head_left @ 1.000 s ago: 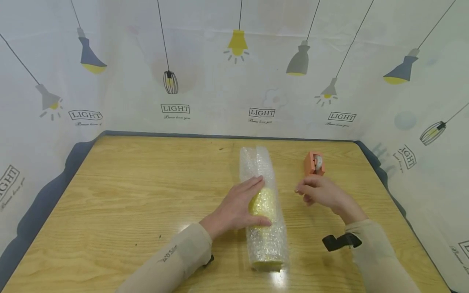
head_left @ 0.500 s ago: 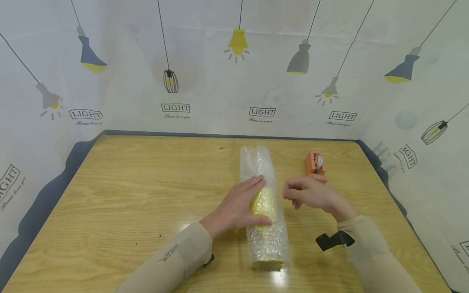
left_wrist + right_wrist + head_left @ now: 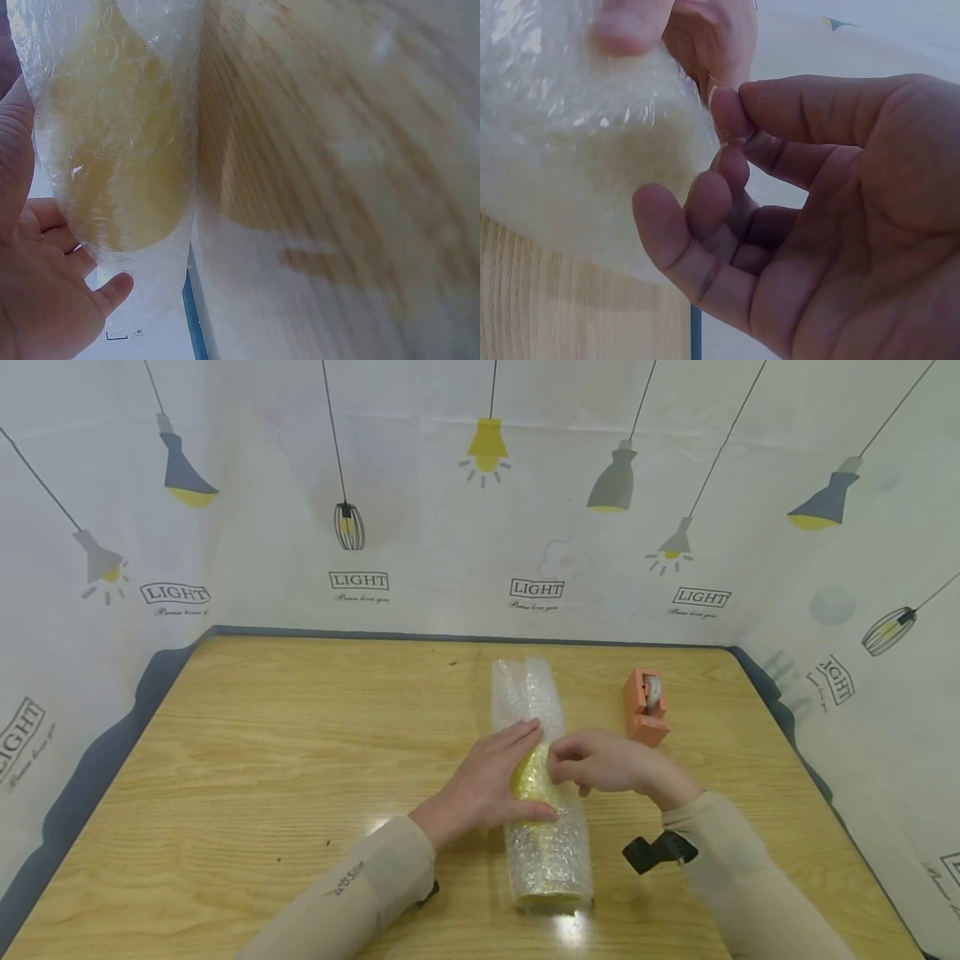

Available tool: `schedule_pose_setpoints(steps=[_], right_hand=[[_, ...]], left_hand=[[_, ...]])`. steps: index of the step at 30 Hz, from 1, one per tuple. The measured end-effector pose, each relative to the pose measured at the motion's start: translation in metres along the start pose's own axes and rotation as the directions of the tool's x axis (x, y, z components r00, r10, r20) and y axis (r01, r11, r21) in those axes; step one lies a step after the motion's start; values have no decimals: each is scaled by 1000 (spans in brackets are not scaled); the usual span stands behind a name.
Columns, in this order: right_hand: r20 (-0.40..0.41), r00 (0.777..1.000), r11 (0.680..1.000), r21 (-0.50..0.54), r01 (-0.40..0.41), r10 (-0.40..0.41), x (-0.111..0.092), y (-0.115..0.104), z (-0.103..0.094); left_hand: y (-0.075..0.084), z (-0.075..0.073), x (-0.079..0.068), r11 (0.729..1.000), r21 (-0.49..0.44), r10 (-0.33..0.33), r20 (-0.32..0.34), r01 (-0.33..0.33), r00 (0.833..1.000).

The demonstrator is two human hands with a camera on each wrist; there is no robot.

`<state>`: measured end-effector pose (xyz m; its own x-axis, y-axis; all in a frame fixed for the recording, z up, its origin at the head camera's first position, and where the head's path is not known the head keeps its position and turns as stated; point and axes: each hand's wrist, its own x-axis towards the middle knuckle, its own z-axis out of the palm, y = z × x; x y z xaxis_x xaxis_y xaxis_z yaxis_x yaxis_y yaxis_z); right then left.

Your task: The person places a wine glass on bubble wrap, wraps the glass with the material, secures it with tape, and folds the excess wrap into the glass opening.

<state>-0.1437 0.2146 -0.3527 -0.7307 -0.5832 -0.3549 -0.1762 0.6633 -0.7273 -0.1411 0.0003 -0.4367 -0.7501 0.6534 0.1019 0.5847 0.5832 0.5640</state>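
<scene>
A long bundle of clear bubble wrap (image 3: 551, 856) lies lengthwise on the wooden table, with a yellow object (image 3: 124, 150) inside. My left hand (image 3: 483, 781) holds it from the left, thumb and fingers spread over its top. In the left wrist view, that hand's little finger (image 3: 116, 291) stands off the wrap. At the bundle's right side is my right hand (image 3: 600, 764), its thumb and index fingertips pinched together right at the wrap. A thin pale edge shows at that pinch, like a piece of clear tape; the right wrist view shows the other fingers (image 3: 682, 225) loosely bent.
An orange tape dispenser (image 3: 645, 708) with a white roll stands to the right of the bundle, beyond my right hand. The wooden table (image 3: 300, 718) ends at a dark blue edge along a white curtain (image 3: 420, 485) printed with lamps.
My right hand has moved left from the tape dispenser to the bubble-wrapped bundle, uncovering the dispenser's front. My left hand and the bundle have stayed in place.
</scene>
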Motion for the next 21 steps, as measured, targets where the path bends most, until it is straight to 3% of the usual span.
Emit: schedule_pose_setpoints(steps=[9,21], right_hand=[[31,999,997,-68,-34,36,10,-14,5],[-108,988,946,-292,-140,113,18,-29,17]], left_hand=[[1,0,0,1000,-7,-3,3,3,1000],[2,1,2,1000,-10,-7,-6,7,1000]])
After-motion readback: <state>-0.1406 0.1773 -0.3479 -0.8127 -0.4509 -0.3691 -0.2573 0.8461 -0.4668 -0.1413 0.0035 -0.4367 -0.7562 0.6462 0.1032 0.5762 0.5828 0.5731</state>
